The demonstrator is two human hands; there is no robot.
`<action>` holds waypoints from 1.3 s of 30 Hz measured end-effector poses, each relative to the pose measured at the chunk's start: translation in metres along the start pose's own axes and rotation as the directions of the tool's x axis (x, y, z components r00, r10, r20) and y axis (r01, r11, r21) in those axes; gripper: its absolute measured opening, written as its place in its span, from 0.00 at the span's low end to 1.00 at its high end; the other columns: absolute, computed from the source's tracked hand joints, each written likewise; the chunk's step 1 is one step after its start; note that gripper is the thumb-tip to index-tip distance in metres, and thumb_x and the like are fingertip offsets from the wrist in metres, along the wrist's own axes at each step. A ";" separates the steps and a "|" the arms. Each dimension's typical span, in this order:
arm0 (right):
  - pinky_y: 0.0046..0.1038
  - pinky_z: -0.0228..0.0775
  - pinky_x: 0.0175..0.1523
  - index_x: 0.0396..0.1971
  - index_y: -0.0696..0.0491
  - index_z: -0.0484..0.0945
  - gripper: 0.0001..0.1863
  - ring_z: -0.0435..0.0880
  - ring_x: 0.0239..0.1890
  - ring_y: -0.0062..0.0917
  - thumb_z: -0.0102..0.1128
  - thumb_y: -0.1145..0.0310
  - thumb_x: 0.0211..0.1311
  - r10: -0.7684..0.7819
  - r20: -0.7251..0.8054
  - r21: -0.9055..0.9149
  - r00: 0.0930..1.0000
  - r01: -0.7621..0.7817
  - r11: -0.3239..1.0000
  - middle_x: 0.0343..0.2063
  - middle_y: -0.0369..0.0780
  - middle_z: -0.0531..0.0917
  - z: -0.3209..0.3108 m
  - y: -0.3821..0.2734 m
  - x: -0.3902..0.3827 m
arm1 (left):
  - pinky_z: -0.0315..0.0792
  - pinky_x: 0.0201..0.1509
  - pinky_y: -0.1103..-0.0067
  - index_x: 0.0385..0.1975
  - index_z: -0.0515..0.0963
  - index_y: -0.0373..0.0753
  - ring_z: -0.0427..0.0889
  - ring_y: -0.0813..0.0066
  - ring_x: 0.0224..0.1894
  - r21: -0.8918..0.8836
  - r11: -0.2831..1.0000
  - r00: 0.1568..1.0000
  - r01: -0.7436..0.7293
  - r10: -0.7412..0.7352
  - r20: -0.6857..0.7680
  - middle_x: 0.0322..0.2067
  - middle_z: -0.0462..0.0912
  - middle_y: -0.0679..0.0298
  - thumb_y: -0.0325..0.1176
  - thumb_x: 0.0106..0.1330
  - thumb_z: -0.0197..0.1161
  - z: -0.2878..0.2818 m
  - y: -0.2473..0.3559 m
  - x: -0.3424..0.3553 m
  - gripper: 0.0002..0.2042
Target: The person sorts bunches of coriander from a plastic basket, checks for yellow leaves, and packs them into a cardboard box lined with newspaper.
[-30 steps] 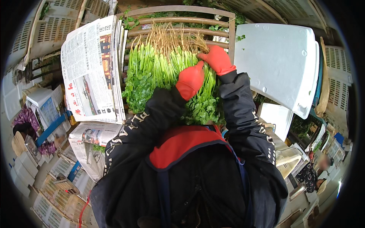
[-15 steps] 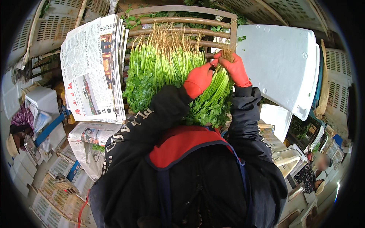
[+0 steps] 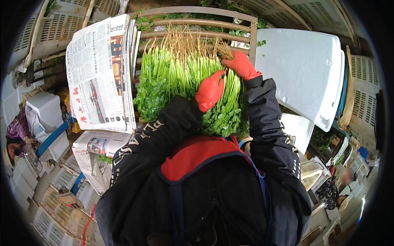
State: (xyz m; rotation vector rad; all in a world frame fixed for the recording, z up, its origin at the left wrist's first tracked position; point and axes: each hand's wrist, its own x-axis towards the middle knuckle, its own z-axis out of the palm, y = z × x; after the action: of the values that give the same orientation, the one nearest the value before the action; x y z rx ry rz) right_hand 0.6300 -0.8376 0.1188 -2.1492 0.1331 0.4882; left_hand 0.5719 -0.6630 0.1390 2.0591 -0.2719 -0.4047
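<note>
Bunches of coriander (image 3: pixel 178 76) with pale green stems and long brown roots lie side by side on a slatted rack (image 3: pixel 193 21), roots pointing away from me, leaves toward me. My right hand (image 3: pixel 242 65), in a red glove, is closed around the root end of the rightmost coriander bunch (image 3: pixel 230 94). Against the stems of that same bunch, my left hand (image 3: pixel 210 91) is closed, also in a red glove. Its fingertips are partly hidden among the stems. The leaves of this bunch hang near my apron (image 3: pixel 193 160).
A thick stack of newspapers (image 3: pixel 96 76) stands on the left, with another folded newspaper (image 3: pixel 100 143) below it. White foam lids (image 3: pixel 303 69) lie to the right of the rack. Plastic crates (image 3: pixel 61 26) surround the area. Another person (image 3: pixel 328 192) is at the lower right.
Both hands have moved slightly left with the rightmost bunch, bringing it against the others. My right hand has turned over at the roots, and the left has slid a little toward me.
</note>
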 end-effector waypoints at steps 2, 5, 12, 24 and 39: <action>0.37 0.70 0.38 0.31 0.59 0.79 0.17 0.81 0.31 0.44 0.62 0.59 0.49 0.043 -0.015 -0.047 0.999 -0.044 0.998 0.26 0.51 0.81 -0.009 0.003 -0.008 | 0.73 0.29 0.68 0.43 0.74 0.35 0.79 0.54 0.25 -0.096 0.990 0.994 0.102 -0.099 0.034 0.22 0.78 0.48 0.31 0.64 0.52 0.002 -0.006 0.002 0.11; 0.34 0.72 0.35 0.33 0.59 0.80 0.16 0.83 0.27 0.38 0.60 0.62 0.50 0.236 -0.193 -0.070 0.952 -0.253 0.965 0.22 0.48 0.82 -0.042 0.014 -0.034 | 0.73 0.26 0.76 0.47 0.71 0.33 0.78 0.72 0.21 -0.258 0.918 0.953 0.301 -0.278 0.124 0.23 0.79 0.56 0.31 0.65 0.50 -0.004 -0.018 0.004 0.13; 0.37 0.72 0.41 0.42 0.58 0.78 0.21 0.81 0.37 0.45 0.63 0.58 0.52 0.130 -0.377 -0.068 0.917 -0.168 0.984 0.31 0.52 0.82 -0.026 -0.018 -0.042 | 0.74 0.28 0.71 0.55 0.68 0.34 0.79 0.64 0.20 -0.161 0.957 0.970 0.243 -0.241 0.032 0.22 0.80 0.53 0.32 0.64 0.52 0.005 -0.019 0.002 0.20; 0.41 0.71 0.38 0.34 0.59 0.80 0.18 0.80 0.33 0.48 0.61 0.58 0.50 -0.017 -0.047 -0.259 0.999 0.004 0.966 0.26 0.53 0.80 0.016 -0.019 0.010 | 0.69 0.27 0.57 0.50 0.73 0.38 0.75 0.42 0.22 0.044 0.996 0.988 0.079 -0.072 -0.136 0.18 0.76 0.44 0.31 0.60 0.54 0.008 -0.009 0.003 0.17; 0.30 0.72 0.34 0.39 0.57 0.80 0.17 0.83 0.26 0.30 0.60 0.62 0.53 0.280 -0.441 -0.092 0.853 -0.353 0.931 0.26 0.45 0.84 -0.085 0.043 -0.092 | 0.67 0.21 0.62 0.59 0.67 0.40 0.75 0.53 0.17 0.259 0.966 0.998 -0.009 -0.006 0.055 0.15 0.76 0.54 0.29 0.60 0.54 0.014 -0.015 0.009 0.24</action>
State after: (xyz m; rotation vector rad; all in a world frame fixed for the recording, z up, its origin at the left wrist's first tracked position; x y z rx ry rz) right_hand 0.5595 -0.9388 0.1660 -2.3873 0.7257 0.2137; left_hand 0.5746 -0.6701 0.1181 2.3062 -0.3768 -0.4445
